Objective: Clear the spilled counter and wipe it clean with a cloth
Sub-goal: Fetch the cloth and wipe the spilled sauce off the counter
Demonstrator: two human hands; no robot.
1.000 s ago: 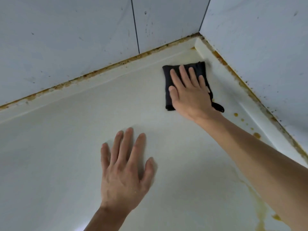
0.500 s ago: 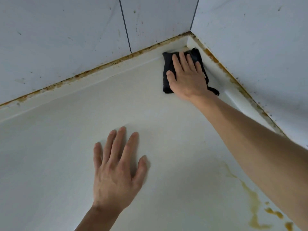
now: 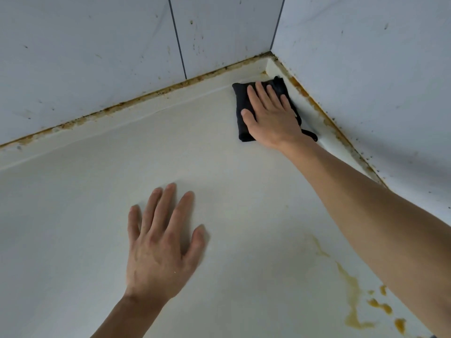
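Toward the upper right corner, the folded black cloth point(image 3: 244, 111) has been pushed up against the backsplash under the flat-fingered right hand point(image 3: 271, 118) — yellow-brown spill streaks point(image 3: 351, 293) at lower right remain unwiped; the left hand point(image 3: 161, 242) is rested flat, splayed, holding nothing.

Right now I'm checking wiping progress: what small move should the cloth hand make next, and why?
Probably drag the black cloth back from the corner toward the yellow-brown spill. The right hand presses it flat by the back ledge, while that streak lies unwiped on the counter near the forearm.
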